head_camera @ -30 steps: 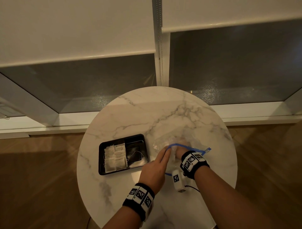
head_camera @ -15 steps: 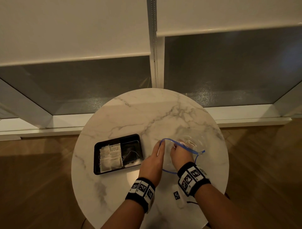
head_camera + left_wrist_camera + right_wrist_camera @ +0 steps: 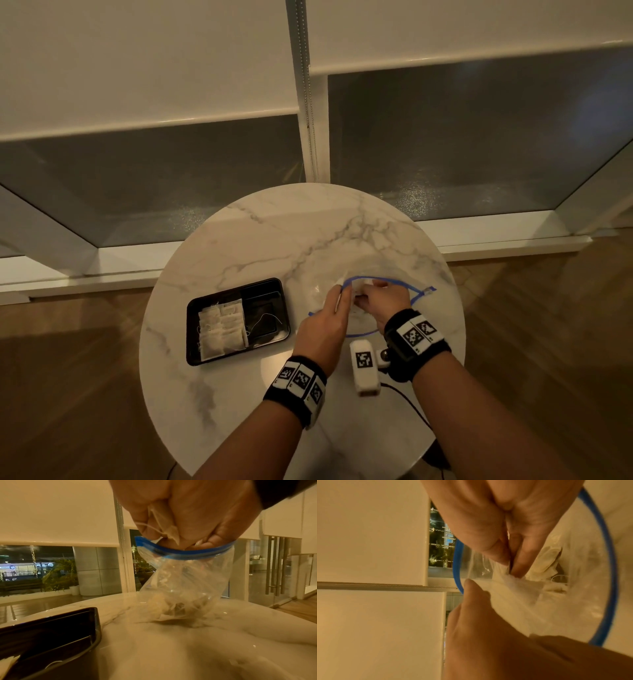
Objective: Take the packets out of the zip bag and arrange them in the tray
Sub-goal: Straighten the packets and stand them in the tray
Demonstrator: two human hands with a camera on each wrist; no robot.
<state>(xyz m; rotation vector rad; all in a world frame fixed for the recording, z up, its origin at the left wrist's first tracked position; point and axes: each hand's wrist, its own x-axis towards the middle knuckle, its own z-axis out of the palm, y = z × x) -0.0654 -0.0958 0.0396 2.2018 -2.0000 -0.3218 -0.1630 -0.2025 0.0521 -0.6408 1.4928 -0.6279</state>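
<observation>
Item: zip bag (image 3: 383,294), clear w/ blue rim, stood at 3 o'clock of tray (image 3: 236,320) on marble table (image 3: 274,240); left hand (image 3: 323,325) gripped rim, fingers curled; right hand (image 3: 383,301), palm down, pinched a packet (image 3: 518,586) at bag mouth; more packets (image 3: 222,327) lay in tray's left compartment.

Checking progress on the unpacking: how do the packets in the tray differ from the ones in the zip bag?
The packets in the tray lie flat in neat rows; the packets in the zip bag sit in a crumpled heap. The tray ones are untouched; the right hand pinches one at the bag's mouth. All look alike, pale with strings.
</observation>
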